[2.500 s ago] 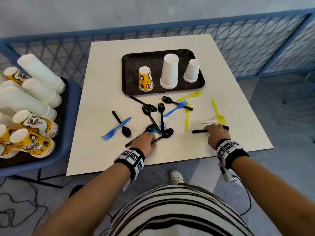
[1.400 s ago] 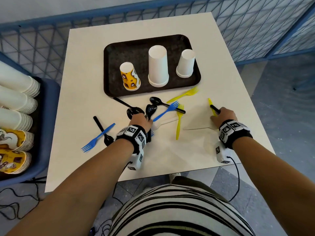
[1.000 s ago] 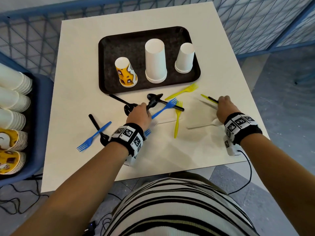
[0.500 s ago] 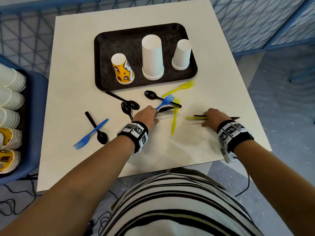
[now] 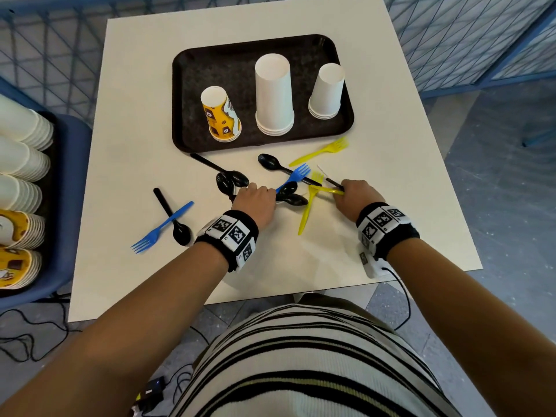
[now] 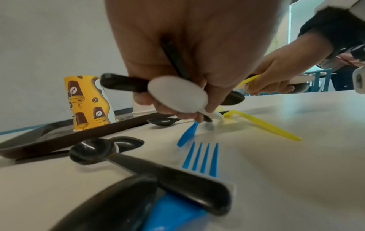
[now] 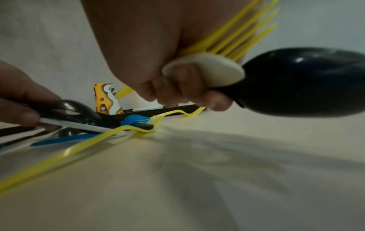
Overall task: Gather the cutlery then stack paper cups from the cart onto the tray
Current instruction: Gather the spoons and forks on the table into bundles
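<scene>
My left hand (image 5: 255, 198) grips a bundle of cutlery low over the white table (image 5: 135, 100): black spoons and a white spoon (image 6: 177, 96). My right hand (image 5: 353, 194), close beside it, grips a yellow fork (image 7: 237, 36), a white spoon (image 7: 203, 68) and a black spoon (image 7: 306, 81). Loose between the hands lie a blue fork (image 5: 296, 174) and a yellow fork (image 5: 307, 210). Further pieces lie around: a black spoon (image 5: 270, 162), a yellow fork (image 5: 323, 150), two black spoons (image 5: 231, 180), and a blue fork (image 5: 162, 225) crossed over a black spoon (image 5: 173, 216).
A black tray (image 5: 192, 70) at the table's far side carries upturned cups: a yellow patterned stack (image 5: 221, 115), a tall white stack (image 5: 273, 94), a shorter white stack (image 5: 326, 91). The blue cart (image 5: 69, 176) on the left holds lying cup stacks (image 5: 21, 164). Blue mesh fencing stands behind.
My right hand has carried its bundle left, up to the loose yellow and blue forks beside my left hand. My left hand has stayed about where it was.
</scene>
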The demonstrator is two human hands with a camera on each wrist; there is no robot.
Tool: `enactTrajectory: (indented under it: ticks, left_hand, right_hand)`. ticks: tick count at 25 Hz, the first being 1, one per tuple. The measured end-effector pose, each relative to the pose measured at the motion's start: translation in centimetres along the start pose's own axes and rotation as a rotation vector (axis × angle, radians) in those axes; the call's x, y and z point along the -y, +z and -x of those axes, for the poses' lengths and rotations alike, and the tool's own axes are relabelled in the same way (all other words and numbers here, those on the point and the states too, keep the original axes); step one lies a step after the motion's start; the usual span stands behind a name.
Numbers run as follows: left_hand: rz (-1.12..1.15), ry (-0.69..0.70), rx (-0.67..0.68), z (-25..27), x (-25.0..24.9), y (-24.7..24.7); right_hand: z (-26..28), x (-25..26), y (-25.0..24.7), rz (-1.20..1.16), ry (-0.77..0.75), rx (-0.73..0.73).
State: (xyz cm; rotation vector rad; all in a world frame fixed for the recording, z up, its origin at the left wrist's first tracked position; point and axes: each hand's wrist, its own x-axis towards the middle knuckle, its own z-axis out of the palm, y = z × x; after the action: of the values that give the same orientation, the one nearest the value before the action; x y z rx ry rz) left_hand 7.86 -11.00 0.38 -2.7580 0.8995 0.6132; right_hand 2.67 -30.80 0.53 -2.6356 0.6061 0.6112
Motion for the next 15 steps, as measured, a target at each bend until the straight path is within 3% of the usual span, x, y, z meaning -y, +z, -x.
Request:
enactTrajectory:
  ticks: [7, 11, 15]
  left_hand:
    - [0.105, -0.018, 0.134, 1.0, -0.6, 0.5]
    - [0.322, -0.188, 0.024, 1.6, 0.3, -0.3]
    - [0.361, -0.179, -0.058, -0.6, 0.3, -1.1]
  right_hand:
    - [-0.4, 3.1, 1.9, -0.152, 0.131, 0.087]
    - [-0.8, 2.5, 1.4, -0.137, 0.164, 0.105]
    - [-0.9, 1.9, 1.3, -0.046, 0.142, 0.122]
